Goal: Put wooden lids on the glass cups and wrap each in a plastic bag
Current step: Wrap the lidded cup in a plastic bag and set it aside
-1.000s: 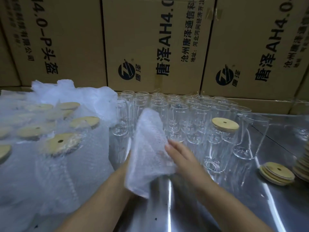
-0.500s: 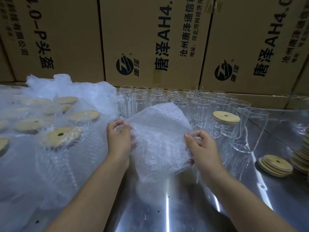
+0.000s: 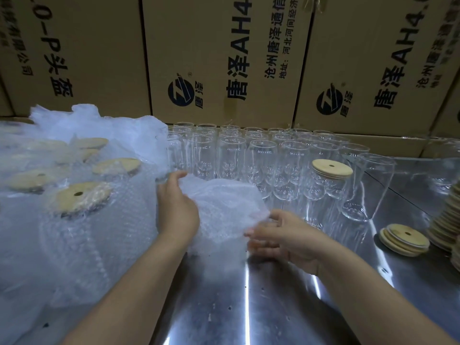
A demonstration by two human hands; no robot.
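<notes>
Largest in front of me is the wall of cardboard boxes (image 3: 224, 58) printed with dark lettering, standing along the far edge of the shiny metal table (image 3: 249, 307). On my left, a heap of wrapped cups (image 3: 74, 220) lies across the table, their round wooden tops showing through the bubble plastic. Beyond my hands, against the boxes, the bare glass cups (image 3: 231, 155) stand upright in close rows. One cup near the right end of the rows carries a wooden lid (image 3: 332, 168), and just to its right a bare tall cup (image 3: 368, 188) stands a little apart from the rest. At the right edge of the table a tall stack of lids (image 3: 448, 215) is partly cut off, with a short stack of lids (image 3: 404, 236) lying flat beside it. Between my hands, low over the table and in front of the rows, is the bubble-wrap bag (image 3: 224, 210), crumpled, with no cup visible inside. My left hand (image 3: 178, 207) grips its upper left edge, fingers curled round the plastic. My right hand (image 3: 286, 235) pinches the lower right corner between thumb and fingers, which point leftward.
</notes>
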